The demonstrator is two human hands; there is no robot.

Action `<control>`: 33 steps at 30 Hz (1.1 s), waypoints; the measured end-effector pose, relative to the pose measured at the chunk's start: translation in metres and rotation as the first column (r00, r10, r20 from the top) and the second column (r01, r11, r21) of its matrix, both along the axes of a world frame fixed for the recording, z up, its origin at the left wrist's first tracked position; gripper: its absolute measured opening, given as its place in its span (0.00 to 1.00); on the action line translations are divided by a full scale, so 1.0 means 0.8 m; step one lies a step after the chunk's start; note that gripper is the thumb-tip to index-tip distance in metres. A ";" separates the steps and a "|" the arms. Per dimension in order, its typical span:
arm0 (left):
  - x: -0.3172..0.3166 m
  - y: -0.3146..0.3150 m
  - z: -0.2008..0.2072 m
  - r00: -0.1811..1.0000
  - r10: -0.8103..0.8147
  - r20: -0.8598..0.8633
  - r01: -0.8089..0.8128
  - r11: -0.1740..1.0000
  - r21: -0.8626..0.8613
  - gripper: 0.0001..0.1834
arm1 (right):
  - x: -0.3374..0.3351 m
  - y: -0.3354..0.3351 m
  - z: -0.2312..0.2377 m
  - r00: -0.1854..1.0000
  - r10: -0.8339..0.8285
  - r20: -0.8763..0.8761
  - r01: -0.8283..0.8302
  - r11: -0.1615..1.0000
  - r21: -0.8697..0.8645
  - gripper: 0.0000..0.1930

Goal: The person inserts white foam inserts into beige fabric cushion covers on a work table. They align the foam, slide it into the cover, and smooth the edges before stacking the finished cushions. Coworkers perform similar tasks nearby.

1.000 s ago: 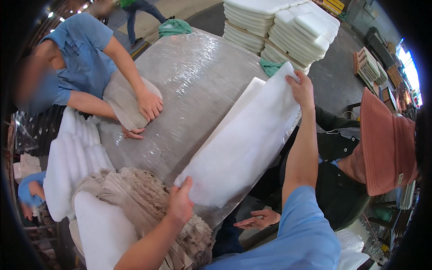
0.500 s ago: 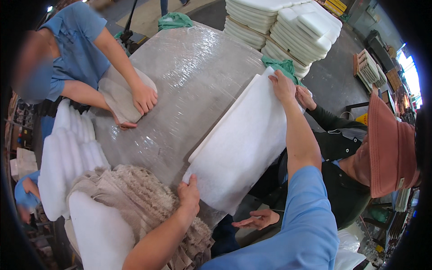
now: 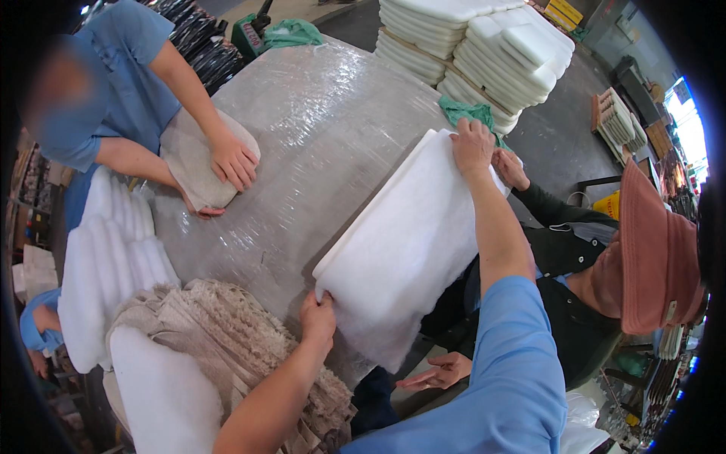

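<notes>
Padding (image 3: 408, 246) hides some tabletop (image 3: 302, 151) beside the left hand (image 3: 318, 318).

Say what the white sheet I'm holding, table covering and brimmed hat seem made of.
White sheet: probably matte fibre wadding, given its wispy edge. Table covering: likely glossy clear plastic film, wrinkled with glints. Brimmed hat: apparently matte fabric, stitch-lined.

The person's right forearm (image 3: 503, 234) masked part of a white sheet (image 3: 408, 234) as blur veiled 1 co-worker's face (image 3: 66, 98) and the upper edge cropped stacked pads (image 3: 484, 45).
</notes>
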State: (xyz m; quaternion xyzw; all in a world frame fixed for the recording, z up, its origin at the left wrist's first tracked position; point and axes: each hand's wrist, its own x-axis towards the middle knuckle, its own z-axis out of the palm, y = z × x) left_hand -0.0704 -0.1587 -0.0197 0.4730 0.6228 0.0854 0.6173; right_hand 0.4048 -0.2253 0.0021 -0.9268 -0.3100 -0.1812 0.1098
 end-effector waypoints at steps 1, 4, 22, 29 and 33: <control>0.002 0.002 -0.002 0.995 -0.094 -0.039 0.096 0.993 0.072 0.13 | 0.005 -0.004 0.000 0.999 0.041 -0.023 -0.041 0.999 -0.016 0.16; 0.009 0.011 0.002 0.961 -0.241 -0.135 0.263 0.949 0.176 0.12 | 0.011 -0.008 -0.010 0.963 0.025 -0.268 -0.007 0.997 0.070 0.17; 0.024 0.029 0.092 0.806 -0.444 -0.391 0.569 0.400 0.719 0.28 | -0.188 -0.004 -0.009 0.977 0.139 -0.161 -0.150 0.987 -0.058 0.32; 0.064 -0.035 0.034 0.336 -0.595 -0.730 0.829 -0.181 0.529 0.49 | -0.203 -0.019 -0.002 0.961 0.209 -0.179 -0.223 0.973 -0.062 0.38; 0.064 -0.031 0.030 0.372 -0.635 -0.678 0.791 -0.167 0.589 0.47 | -0.147 -0.019 0.001 0.985 0.124 -0.123 -0.129 0.991 -0.032 0.38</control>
